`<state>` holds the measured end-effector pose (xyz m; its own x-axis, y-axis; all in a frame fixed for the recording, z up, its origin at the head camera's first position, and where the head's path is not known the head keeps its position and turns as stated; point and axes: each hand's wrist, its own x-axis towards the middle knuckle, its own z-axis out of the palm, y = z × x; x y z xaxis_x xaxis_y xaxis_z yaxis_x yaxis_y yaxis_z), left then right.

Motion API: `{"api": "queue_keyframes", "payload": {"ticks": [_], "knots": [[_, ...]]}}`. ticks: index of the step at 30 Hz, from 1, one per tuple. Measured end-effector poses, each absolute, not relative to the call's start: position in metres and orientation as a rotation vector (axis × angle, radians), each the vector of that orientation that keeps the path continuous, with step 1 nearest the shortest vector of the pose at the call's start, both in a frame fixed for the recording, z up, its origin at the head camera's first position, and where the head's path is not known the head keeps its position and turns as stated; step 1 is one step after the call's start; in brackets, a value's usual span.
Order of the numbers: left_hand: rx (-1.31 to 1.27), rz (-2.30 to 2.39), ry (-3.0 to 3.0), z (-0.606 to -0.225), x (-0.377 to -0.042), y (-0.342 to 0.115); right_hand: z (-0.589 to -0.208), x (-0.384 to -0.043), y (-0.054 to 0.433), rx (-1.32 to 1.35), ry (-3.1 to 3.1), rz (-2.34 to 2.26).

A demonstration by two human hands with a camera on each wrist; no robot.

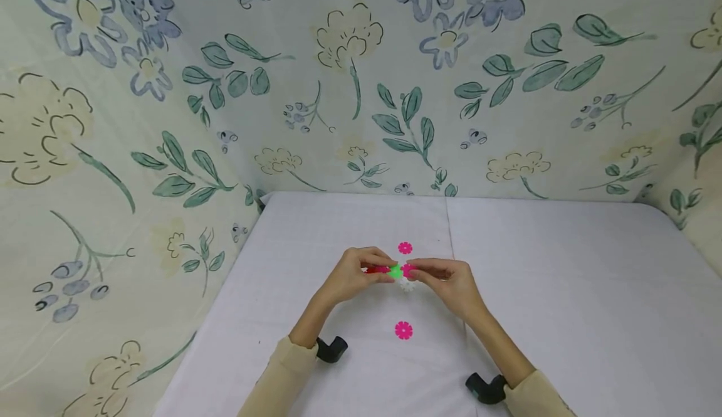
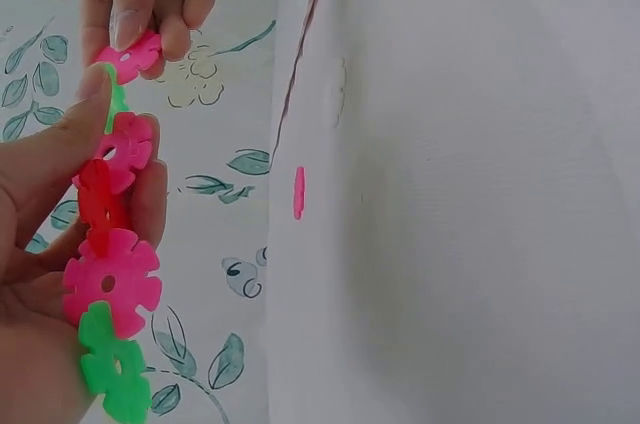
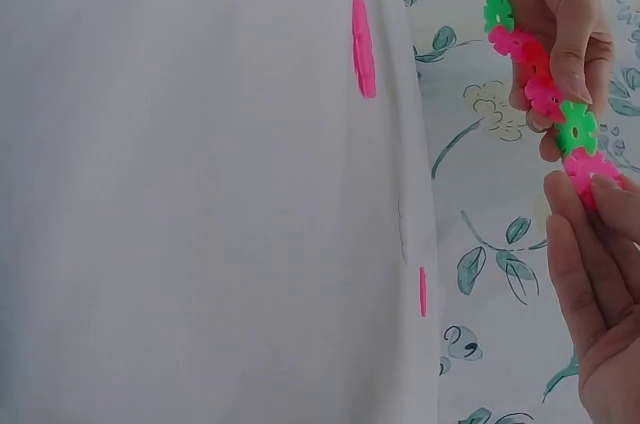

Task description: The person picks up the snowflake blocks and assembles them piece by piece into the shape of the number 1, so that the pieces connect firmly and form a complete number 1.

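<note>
My left hand (image 1: pixel 352 274) holds a chain of notched plastic snowflake discs between thumb and fingers, over the table. In the left wrist view the chain runs up from a green disc (image 2: pixel 118 369) through a pink disc (image 2: pixel 112 284), a red disc (image 2: pixel 100 206) and another pink one, to a second green disc partly hidden by the thumb. At the far end, my right hand (image 1: pixel 453 281) pinches a pink disc (image 3: pixel 588 172) between thumb and fingers. Its edge meets that second green disc (image 3: pixel 577 130) in the right wrist view.
Two loose pink discs lie on the white-covered table, one beyond the hands (image 1: pixel 405 248) and one nearer (image 1: pixel 403 330). A white disc (image 1: pixel 406 286) lies just below the hands. Black fittings show at the left cuff (image 1: pixel 333 349) and right cuff (image 1: pixel 485 389). Floral cloth (image 1: pixel 350 122) hangs behind.
</note>
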<state>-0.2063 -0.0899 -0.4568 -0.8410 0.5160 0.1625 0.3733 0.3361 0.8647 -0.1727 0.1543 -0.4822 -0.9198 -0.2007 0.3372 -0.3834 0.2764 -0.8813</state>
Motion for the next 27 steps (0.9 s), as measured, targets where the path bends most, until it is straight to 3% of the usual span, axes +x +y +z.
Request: {"api": "queue_keyframes", "payload": {"ticks": [27], "knots": [[0.972, 1.531, 2.248, -0.4653, -0.2145, -0.0852, -0.4735, -0.1664, 0.1584, 0.731, -2.404, 1.613]]}}
